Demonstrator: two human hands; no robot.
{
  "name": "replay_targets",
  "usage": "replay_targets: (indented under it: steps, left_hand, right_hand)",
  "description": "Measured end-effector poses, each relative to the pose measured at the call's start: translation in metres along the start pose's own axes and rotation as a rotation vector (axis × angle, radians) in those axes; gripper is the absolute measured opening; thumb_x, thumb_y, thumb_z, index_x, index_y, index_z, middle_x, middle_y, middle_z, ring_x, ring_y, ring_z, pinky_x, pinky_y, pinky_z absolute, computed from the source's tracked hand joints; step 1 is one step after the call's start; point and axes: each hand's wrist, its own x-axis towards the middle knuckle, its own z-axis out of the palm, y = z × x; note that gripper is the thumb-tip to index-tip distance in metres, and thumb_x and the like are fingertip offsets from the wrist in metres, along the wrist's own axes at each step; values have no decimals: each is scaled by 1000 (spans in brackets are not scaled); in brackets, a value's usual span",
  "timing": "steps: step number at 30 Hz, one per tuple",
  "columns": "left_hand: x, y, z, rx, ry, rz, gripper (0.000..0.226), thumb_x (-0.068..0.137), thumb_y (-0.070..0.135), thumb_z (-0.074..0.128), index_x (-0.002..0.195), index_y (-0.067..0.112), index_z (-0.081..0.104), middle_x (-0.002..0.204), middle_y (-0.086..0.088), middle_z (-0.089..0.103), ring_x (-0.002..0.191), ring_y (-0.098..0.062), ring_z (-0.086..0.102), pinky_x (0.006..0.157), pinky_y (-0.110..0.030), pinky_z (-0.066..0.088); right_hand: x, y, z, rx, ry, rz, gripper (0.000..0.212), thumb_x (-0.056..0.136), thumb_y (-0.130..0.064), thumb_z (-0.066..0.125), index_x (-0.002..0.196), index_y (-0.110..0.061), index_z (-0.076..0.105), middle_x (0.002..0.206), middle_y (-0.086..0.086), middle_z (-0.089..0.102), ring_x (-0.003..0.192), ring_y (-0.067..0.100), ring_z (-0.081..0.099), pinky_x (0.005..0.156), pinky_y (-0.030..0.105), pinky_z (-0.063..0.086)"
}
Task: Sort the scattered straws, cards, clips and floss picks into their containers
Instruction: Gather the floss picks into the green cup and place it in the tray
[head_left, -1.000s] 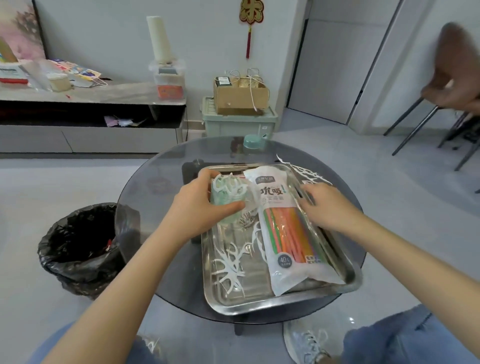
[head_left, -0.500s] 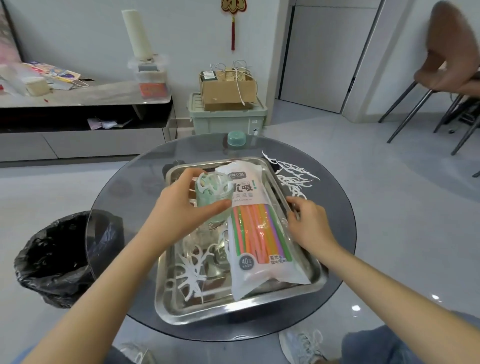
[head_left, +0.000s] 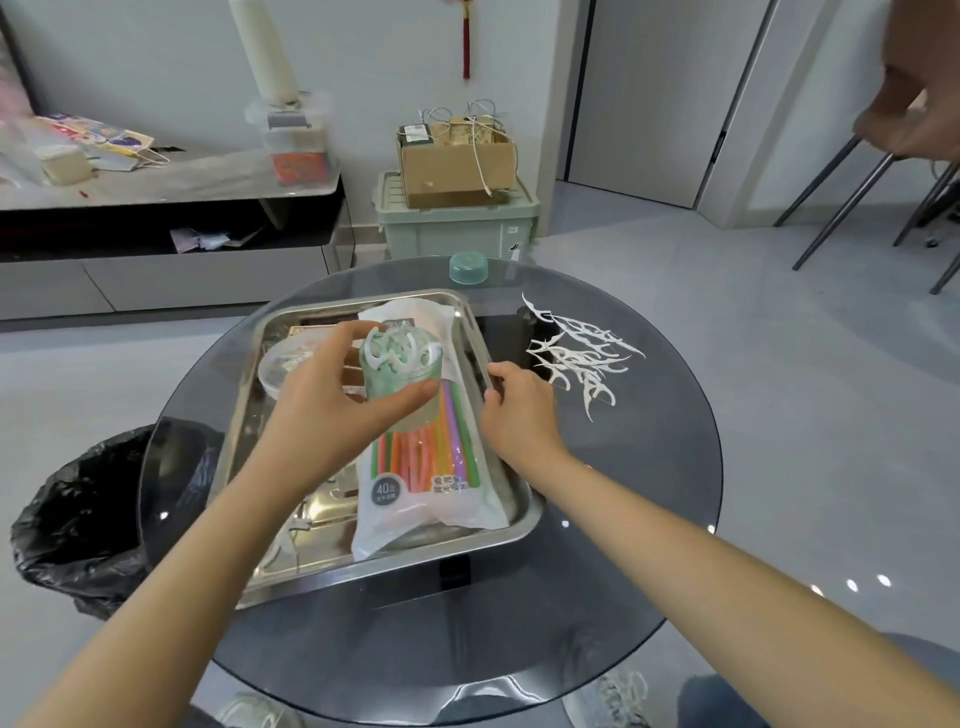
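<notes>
Gripping the pale green translucent jar (head_left: 400, 387) of white floss picks (head_left: 397, 351) above the shiny steel tray (head_left: 270, 566), our left hand (head_left: 332, 415) should hold it upright; our right hand (head_left: 514, 410) curls its fingers on the tray's right rim, steadying it.

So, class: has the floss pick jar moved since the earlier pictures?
Yes. The left hand has carried the jar rightward. It was beside the straw bag's left edge and now overlaps the straw bag in the tray.
</notes>
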Motion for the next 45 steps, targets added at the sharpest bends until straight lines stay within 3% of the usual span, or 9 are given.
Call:
replay_targets:
  steps: [4, 9, 12, 19, 24, 34, 39, 43, 45]
  left_hand:
    - [3, 3, 12, 6, -24, 9, 72, 55, 66, 67, 118, 35, 49, 101, 23, 58, 90, 4, 58, 64, -9, 44]
    - [10, 17, 37, 7, -67, 24, 57, 57, 67, 67, 107, 47, 46, 94, 29, 57, 86, 15, 56, 59, -2, 44]
    - [19, 25, 55, 17, -60, 34, 55, 59, 66, 69, 105, 47, 47, 90, 34, 56, 87, 18, 54, 63, -3, 44]
    - [25, 32, 72, 64, -69, 16, 63, 66, 55, 74, 120, 31, 51, 104, 19, 62, 97, -3, 60, 88, -36, 52]
    - [13, 33, 68, 37, -63, 30, 60, 67, 52, 75, 118, 35, 49, 105, 23, 59, 98, -1, 58, 89, -35, 51]
    - [9, 23, 50, 175, -150, 54, 70, 63, 64, 65, 125, 38, 43, 110, 17, 55, 96, -5, 55, 83, -27, 49]
    - [9, 19, 45, 245, -192, 22, 67, 64, 65, 65, 122, 40, 43, 109, 13, 56, 96, -9, 56, 80, -31, 50]
    - [12, 20, 49, 264, -220, 0, 69, 65, 62, 68, 125, 37, 44, 112, 8, 58, 98, -12, 56, 85, -32, 49]
    - [12, 19, 51, 269, -233, -18, 71, 65, 62, 68, 126, 37, 44, 113, 6, 59, 102, -16, 57, 90, -37, 48]
  right_hand:
    - [14, 10, -28, -65, -8, -97, 26, 90, -8, 45, 101, -1, 67, 92, 17, 67, 98, 33, 58, 84, 38, 45]
    - [43, 56, -82, -494, -177, 19, 51, 91, -41, 54, 134, -14, 47, 141, 14, 37, 130, 35, 30, 104, 42, 33]
    - [49, 69, -86, -554, -308, 82, 73, 82, -58, 60, 139, -16, 37, 146, 14, 32, 135, 37, 25, 105, 45, 35]
    - [53, 54, -71, -675, -252, -112, 30, 90, -20, 57, 120, -13, 58, 122, 9, 52, 117, 30, 47, 79, 33, 41]
    - [50, 46, -64, -750, -181, -224, 22, 87, -10, 52, 108, -9, 58, 110, 11, 56, 102, 33, 56, 67, 30, 34]
    - [50, 50, -78, -633, -35, -173, 19, 89, -12, 46, 90, -9, 65, 89, 9, 67, 85, 32, 58, 67, 33, 46]
    - [46, 39, -109, -215, -126, -64, 18, 86, -11, 59, 77, -21, 70, 74, -1, 68, 75, 18, 62, 63, 22, 45]
    - [34, 20, -126, 96, -209, -105, 17, 89, -13, 61, 84, -24, 73, 79, 0, 71, 73, 18, 64, 73, 35, 53]
    - [29, 13, -129, 126, -227, -173, 22, 90, -14, 60, 84, -31, 72, 75, -7, 69, 66, 10, 62, 66, 29, 52]
